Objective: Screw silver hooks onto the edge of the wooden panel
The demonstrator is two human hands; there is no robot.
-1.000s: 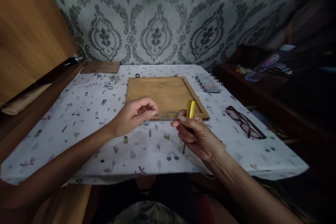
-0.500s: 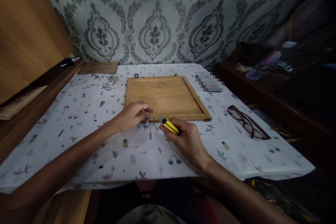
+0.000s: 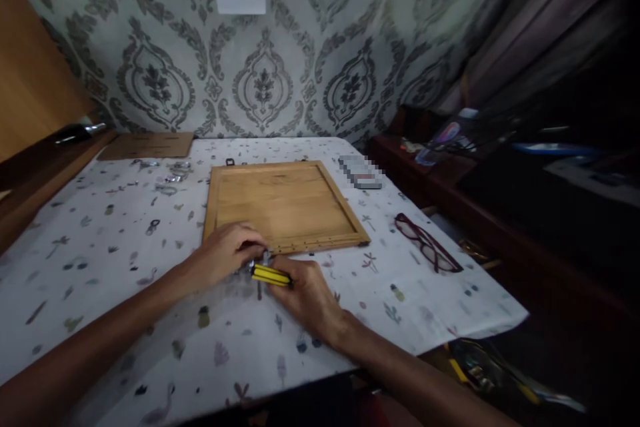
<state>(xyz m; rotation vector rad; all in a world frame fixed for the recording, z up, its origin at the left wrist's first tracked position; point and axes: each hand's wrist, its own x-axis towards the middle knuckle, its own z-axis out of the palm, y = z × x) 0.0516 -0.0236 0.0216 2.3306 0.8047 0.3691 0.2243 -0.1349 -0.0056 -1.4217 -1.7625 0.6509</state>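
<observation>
A yellow-and-black utility knife (image 3: 271, 275) is gripped in my right hand (image 3: 310, 293), its front end pointing left, just off the near edge of the wooden panel. My left hand (image 3: 233, 248) lies over the panel's near left corner, fingers bent together, the tips by a small shiny metal fitting (image 3: 265, 256). Whether they pinch it is hard to make out. The framed wooden panel (image 3: 285, 203) rests flat on the table, with small dark holes along its near rail.
On the patterned white tablecloth (image 3: 165, 267), several metal fittings (image 3: 175, 173) lie at the back left by a cardboard piece (image 3: 147, 145). To the right are a blurred-out phone (image 3: 361, 173) and dark red glasses (image 3: 427, 243). A bottle (image 3: 447, 137) stands farther right.
My right hand has brought the knife left and nearer to my left hand, with its handle now lying flatter. The whole view has shifted to the right.
</observation>
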